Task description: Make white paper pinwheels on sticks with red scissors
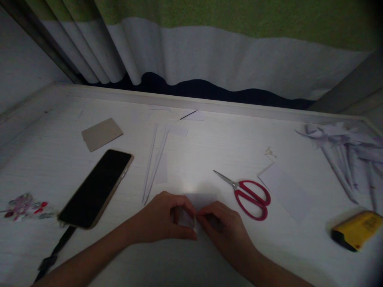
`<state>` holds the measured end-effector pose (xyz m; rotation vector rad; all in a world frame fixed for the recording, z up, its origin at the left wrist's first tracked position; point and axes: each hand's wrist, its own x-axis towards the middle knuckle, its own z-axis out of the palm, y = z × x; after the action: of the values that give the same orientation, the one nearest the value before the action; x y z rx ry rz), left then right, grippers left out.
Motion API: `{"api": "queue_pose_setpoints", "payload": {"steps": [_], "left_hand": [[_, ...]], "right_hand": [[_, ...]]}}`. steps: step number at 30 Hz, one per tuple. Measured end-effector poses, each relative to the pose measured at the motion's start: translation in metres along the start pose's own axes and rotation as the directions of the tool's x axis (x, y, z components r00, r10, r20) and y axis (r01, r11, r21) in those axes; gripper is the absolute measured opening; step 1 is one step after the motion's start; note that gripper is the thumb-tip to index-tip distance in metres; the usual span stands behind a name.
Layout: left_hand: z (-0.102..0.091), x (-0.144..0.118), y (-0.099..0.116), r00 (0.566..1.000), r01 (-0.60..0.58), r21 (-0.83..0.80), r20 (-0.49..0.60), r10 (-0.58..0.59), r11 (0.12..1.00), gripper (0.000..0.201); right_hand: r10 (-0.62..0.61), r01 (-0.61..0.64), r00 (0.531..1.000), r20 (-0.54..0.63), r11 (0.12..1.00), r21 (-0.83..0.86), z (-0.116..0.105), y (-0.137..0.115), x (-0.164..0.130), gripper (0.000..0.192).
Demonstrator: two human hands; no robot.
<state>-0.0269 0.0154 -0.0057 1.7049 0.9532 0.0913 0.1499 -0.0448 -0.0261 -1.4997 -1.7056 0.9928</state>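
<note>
My left hand [166, 219] and my right hand [226, 225] meet near the front of the white surface, fingertips almost touching. Between them is a small pale piece [195, 221], narrow and upright, which looks like a bit of paper; its shape is mostly hidden. The left thumb and forefinger curve round it, and the right fingers pinch at its upper end. Just behind the fingertips a white paper [203, 196] lies flat. Red-handled scissors [245, 195] rest to the right of my right hand, blades slightly apart or closed, I cannot tell. Thin white rods [155, 163] lie beyond my left hand.
A dark-screened phone [97, 187] with a strap and beaded charm [22, 206] lies left, near a grey-brown card [102, 134]. At right are white paper [285, 191], a pile of rolled paper pieces [344, 155] and a yellow-black object [357, 230]. A curtain [209, 52] hangs behind.
</note>
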Motion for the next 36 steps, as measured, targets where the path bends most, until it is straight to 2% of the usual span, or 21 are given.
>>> {"api": "queue_pose_setpoints", "payload": {"steps": [16, 26, 36], "left_hand": [[0.0007, 0.001, 0.0001, 1.0, -0.02, 0.0, -0.004, 0.02, 1.0, 0.032], [0.0002, 0.0, -0.0009, 0.999, -0.047, 0.029, 0.007, 0.047, 0.998, 0.029], [0.002, 0.0015, -0.0024, 1.0, -0.026, 0.006, 0.007, 0.026, 1.0, 0.029]], "right_hand": [[-0.03, 0.033, 0.999, 0.031, 0.994, -0.102, 0.0031, 0.0005, -0.0018, 0.009], [-0.048, 0.052, 0.998, 0.037, 0.992, -0.116, 0.0034, -0.0009, -0.0008, 0.011], [-0.05, 0.056, 0.998, 0.044, 0.989, -0.135, 0.0054, -0.0006, -0.0021, 0.01]]}}
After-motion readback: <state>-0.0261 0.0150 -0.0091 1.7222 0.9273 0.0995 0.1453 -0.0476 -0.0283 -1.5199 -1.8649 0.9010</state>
